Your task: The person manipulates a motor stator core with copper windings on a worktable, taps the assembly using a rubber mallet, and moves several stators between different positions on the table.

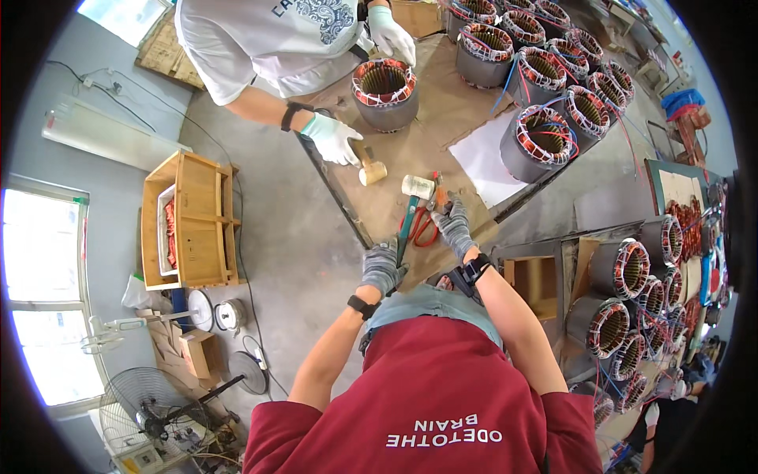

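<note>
My left hand (383, 267), in a grey glove, is closed around the lower end of the green handle of a white-headed mallet (418, 186). My right hand (454, 227), also gloved in grey, is closed beside an orange-brown piece (441, 196); its fingers hide what they grip. Red loop handles (425, 231), like those of scissors, lie between my hands on the brown-covered table (371, 212). Across from me, a co-worker's white-gloved hand (332, 140) is on another mallet (373, 171). Near the co-worker's other glove (392, 35) stands a wound motor stator (385, 95).
Several stators (539, 142) with red and blue leads crowd the table's right side, by a white sheet (491, 160). More stators (608, 326) fill a bench at right. A wooden crate (193, 221) and a floor fan (150, 415) stand at left.
</note>
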Demonstrator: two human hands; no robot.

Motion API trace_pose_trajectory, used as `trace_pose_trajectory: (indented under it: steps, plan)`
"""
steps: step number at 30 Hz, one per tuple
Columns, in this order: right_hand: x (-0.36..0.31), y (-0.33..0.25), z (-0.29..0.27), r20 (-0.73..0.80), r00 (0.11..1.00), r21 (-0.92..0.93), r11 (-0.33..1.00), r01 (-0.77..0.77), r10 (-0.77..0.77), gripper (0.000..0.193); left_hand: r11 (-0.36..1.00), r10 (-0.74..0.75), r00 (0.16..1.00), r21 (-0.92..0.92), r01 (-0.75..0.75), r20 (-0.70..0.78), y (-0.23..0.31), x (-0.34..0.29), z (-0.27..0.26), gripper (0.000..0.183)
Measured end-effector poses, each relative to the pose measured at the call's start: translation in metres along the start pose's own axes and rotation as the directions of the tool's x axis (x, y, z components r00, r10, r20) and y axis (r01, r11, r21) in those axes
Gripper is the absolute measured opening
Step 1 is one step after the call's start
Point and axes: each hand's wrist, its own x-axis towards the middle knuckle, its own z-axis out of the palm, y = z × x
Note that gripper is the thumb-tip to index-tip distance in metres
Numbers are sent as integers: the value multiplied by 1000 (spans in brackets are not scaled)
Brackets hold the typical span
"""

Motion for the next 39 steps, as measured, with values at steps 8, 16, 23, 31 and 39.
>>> trace_pose_trajectory:
  steps: [8,16,23,31,39]
  plan:
    - [-20,-9,-20,-47,977,-308,933,185,-209,67,995,-43,997,-96,37,-65,-27,-7,6,58]
    - [-41,-12,-53,89,981,-634,770,-76,170,66,999,-32,991,13,34,-126,-7,-3,-19,62]
    - [-83,-21,-17,392,920,103,994,-32,-11,36,950,307,944,102,-296,-118,32,14,-29,63]
    - [-137,-28,-82,76,991,-10,994,-109,109,23,816,552,834,213,-538,-7,33,26,-2,43]
    - [-228,16,-110,-258,906,168,939,-300,336,21,721,641,767,356,-594,-16,7,34,25,39]
